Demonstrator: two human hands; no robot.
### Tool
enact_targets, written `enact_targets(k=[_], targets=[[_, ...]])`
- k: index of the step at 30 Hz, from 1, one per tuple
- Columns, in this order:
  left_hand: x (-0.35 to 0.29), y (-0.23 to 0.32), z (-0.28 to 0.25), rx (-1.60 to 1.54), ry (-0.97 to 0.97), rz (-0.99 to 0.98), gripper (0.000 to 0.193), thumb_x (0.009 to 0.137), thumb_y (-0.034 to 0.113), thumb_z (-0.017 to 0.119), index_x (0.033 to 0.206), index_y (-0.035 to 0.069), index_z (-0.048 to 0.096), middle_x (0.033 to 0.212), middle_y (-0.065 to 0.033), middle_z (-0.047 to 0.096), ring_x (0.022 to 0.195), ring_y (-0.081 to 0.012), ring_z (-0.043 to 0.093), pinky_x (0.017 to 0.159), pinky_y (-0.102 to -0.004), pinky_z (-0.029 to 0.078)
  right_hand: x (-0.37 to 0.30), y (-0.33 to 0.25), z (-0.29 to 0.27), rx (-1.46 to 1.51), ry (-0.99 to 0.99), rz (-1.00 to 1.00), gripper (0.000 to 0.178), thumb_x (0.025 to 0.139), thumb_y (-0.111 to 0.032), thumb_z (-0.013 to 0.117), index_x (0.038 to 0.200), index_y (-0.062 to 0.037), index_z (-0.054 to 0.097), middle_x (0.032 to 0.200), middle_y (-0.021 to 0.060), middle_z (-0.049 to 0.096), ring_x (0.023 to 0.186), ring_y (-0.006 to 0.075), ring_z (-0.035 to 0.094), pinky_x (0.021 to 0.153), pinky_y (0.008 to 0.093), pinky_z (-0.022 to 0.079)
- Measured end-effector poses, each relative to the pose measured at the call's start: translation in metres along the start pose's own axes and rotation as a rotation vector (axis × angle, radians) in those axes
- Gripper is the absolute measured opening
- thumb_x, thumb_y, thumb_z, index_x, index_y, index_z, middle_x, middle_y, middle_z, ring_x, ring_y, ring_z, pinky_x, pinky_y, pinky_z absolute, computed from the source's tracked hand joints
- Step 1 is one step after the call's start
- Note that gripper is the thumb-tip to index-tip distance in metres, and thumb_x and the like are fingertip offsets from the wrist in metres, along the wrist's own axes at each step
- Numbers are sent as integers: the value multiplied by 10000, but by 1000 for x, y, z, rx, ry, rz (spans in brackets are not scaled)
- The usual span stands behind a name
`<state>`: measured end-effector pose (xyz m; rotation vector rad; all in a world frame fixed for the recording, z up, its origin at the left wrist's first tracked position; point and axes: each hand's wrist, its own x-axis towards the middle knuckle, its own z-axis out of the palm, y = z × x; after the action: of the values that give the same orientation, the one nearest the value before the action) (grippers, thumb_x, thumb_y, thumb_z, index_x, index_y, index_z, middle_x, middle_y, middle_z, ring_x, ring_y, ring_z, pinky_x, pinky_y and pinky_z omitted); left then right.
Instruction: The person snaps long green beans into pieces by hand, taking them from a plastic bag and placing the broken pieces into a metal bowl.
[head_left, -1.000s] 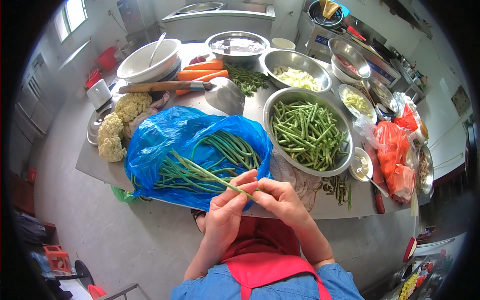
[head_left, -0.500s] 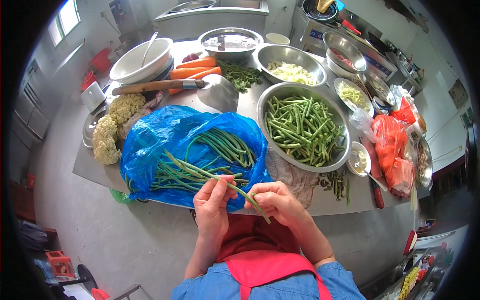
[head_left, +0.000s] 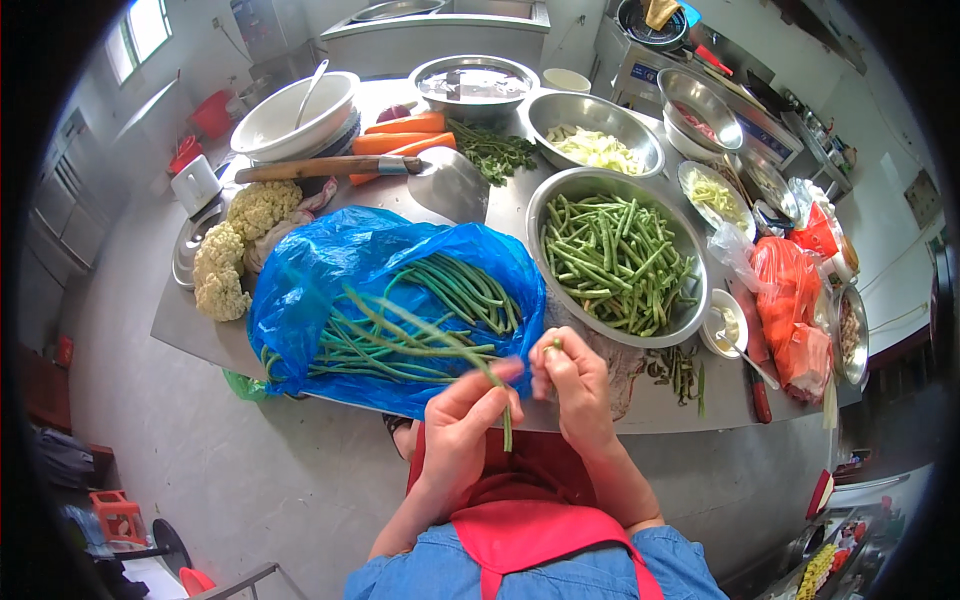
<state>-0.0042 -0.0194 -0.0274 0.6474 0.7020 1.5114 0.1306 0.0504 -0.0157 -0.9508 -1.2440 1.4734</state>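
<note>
A long green bean is pinched in the left hand, right at the near edge of the steel table, with its tail hanging down past the fingers. A short bean piece is nipped between the fingertips of the right hand. More beans are piled on the blue plastic bag just beyond. Cut pieces are heaped in the metal bowl beside it.
</note>
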Motion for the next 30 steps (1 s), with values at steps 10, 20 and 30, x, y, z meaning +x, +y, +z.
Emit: enact_targets(k=[10, 20, 30], targets=[[4, 1, 13, 103, 81, -22, 644, 891, -33, 564, 1472, 45, 301, 868, -52, 630, 729, -108, 609, 641, -232, 493, 7, -9, -5, 94, -474, 257, 145, 946, -144, 556, 953, -8, 603, 754, -12, 566, 601, 37, 496, 523, 184, 405], [17, -15, -5, -171, 60, 126, 179, 925, 17, 566, 1092, 13, 628, 1027, -69, 657, 836, -99, 584, 711, -225, 442, -6, -7, -16, 133, -406, 344, 117, 909, -114, 520, 862, -66, 616, 700, -57, 523, 549, -6, 351, 488, 168, 257], [0, -8, 10, 32, 25, 72, 371, 895, 8, 601, 1255, -19, 514, 884, -60, 638, 770, -119, 617, 667, -216, 449, -7, -2, -1, 394, -85, 66, 92, 931, -100, 481, 907, -35, 541, 743, 10, 521, 581, 27, 422, 503, 180, 337]])
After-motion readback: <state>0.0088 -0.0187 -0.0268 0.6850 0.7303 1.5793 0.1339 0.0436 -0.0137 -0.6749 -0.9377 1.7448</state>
